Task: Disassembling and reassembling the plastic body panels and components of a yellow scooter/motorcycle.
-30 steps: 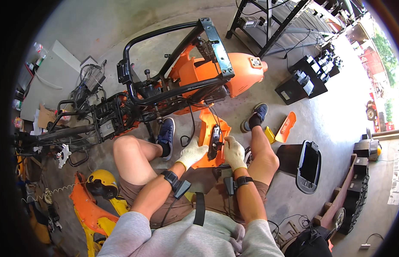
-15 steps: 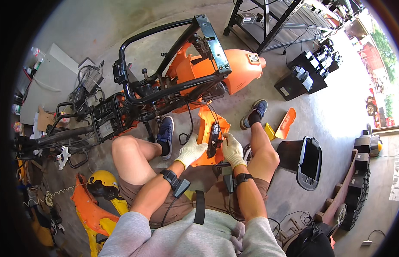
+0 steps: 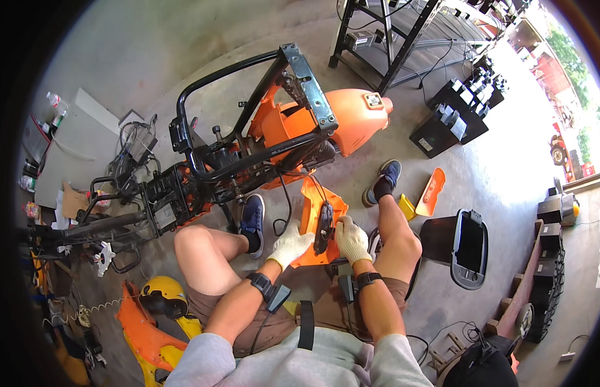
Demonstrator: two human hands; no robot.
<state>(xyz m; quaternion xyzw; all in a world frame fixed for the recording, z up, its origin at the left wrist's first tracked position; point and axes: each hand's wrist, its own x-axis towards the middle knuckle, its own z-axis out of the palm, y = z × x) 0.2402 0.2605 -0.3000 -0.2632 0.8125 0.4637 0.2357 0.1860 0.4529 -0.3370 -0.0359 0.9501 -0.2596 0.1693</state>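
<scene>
Between my legs an orange plastic panel (image 3: 312, 200) is propped up, with a black elongated part (image 3: 324, 227) and a dark cable on it. My left hand (image 3: 292, 246), in a cream knitted glove, grips the panel's left edge. My right hand (image 3: 351, 239), gloved alike, is closed with its fingertips at the right side of the panel, next to the black part. What those fingers pinch is too small to tell. Just beyond stands a black-framed vehicle (image 3: 261, 151) with an orange body cover (image 3: 351, 119); a black cable hangs from it toward the panel.
To the right lie a long orange cover (image 3: 431, 192), a yellow piece (image 3: 406, 208) and a black bin-shaped housing (image 3: 470, 248). At lower left are a yellow helmet-like shell (image 3: 164, 295) and orange-yellow panels (image 3: 137, 316). Black boxes (image 3: 440, 129) stand below a metal rack (image 3: 393, 48).
My view has tilted slightly, so the scene sits a little lower. My right fingers have curled in closer to the black part; my left hand keeps its hold on the panel.
</scene>
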